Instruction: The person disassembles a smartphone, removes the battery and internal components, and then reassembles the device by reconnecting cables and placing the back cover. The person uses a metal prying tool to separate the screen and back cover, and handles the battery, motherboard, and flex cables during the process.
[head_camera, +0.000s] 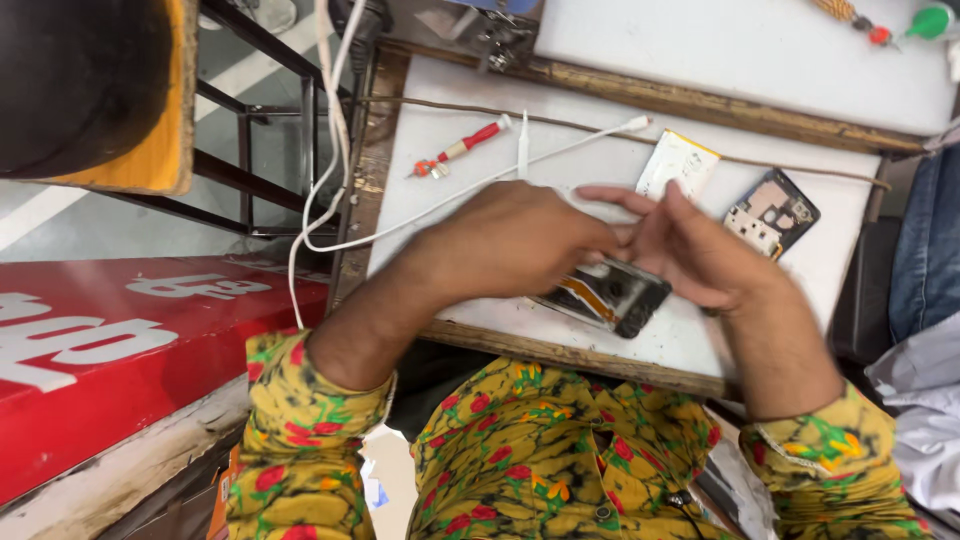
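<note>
An opened phone (615, 293) with its back off lies on the white worktop (450, 200), its dark circuit board and orange ribbon showing. My left hand (515, 240) rests over the phone's left end with fingers curled down onto it. My right hand (680, 245) hovers just above the phone's right end, fingers spread and pointing left toward the left hand's fingertips. Whether either hand pinches a small part is hidden by the fingers. A flat white battery (678, 163) and a phone frame piece (771, 213) lie just beyond the right hand.
A red-handled screwdriver (462, 149) and a white cable (400, 225) lie at the worktop's far left. A second white board (740, 50) sits behind, bearing another small tool (860, 22). A red sign panel (120, 340) and a metal rack (265, 150) stand to the left.
</note>
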